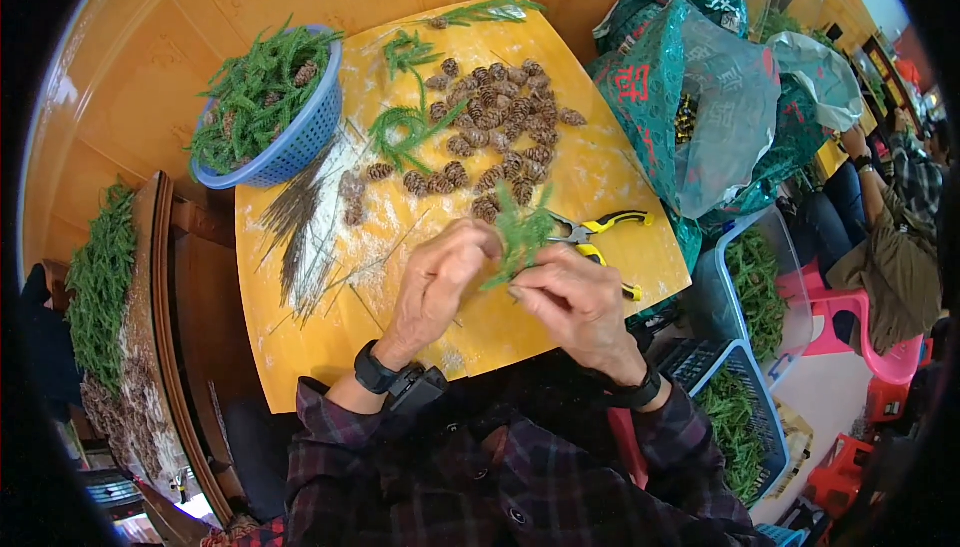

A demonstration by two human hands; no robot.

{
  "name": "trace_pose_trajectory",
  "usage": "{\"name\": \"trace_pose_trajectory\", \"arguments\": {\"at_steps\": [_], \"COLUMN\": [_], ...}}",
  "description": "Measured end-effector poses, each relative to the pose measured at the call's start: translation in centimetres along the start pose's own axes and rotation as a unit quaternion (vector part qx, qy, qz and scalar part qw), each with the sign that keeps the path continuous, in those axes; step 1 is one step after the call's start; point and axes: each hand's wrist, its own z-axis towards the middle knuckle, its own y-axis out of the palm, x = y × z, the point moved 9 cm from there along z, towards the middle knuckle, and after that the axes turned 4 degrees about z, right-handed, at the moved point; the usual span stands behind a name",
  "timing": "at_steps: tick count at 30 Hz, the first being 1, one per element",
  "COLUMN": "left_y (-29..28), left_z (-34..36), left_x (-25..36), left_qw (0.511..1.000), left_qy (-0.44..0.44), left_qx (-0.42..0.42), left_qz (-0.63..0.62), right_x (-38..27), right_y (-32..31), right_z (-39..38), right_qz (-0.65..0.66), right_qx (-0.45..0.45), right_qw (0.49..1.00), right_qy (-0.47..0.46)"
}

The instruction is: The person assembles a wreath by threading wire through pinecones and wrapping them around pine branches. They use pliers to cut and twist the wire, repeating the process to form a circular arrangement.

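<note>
Near the front of the yellow board, I hold a green artificial pine sprig point(522, 237) between both hands. My right hand point(578, 309) pinches it near its lower end with thumb and fingertips. My left hand point(438, 282) is closed at the sprig's left side, its fingertips partly hidden by the curled fingers. Just beyond my right hand lie pliers point(620, 218) with yellow and black handles, partly covered by the sprig and hand. A heap of brown pine cones point(505, 112) spreads over the board beyond my hands, and more loose green sprigs point(400, 135) lie to its left.
Dark thin wires point(300, 212) lie on white powder at the board's left point(262, 297). Behind them stands a blue basket point(300, 152) of greenery. Green plastic bags point(640, 97) and tubs of sprigs point(755, 277) crowd the right, near another person point(890, 247) and a pink chair point(830, 317).
</note>
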Motion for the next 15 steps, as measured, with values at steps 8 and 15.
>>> {"name": "trace_pose_trajectory", "arguments": {"at_steps": [8, 15], "left_y": [-0.3, 2.2], "left_z": [-0.8, -0.9], "left_x": [-4.5, -3.4], "left_qw": [0.981, 0.967], "left_qy": [-0.193, -0.186], "left_qx": [-0.022, -0.155], "left_qz": [-0.026, -0.081], "right_x": [-0.7, 4.0], "right_y": [-0.3, 0.1], "right_z": [0.2, -1.0], "right_qz": [0.046, 0.245], "right_qx": [0.027, 0.020], "right_qw": [0.999, 0.953], "right_qy": [-0.008, 0.179]}}
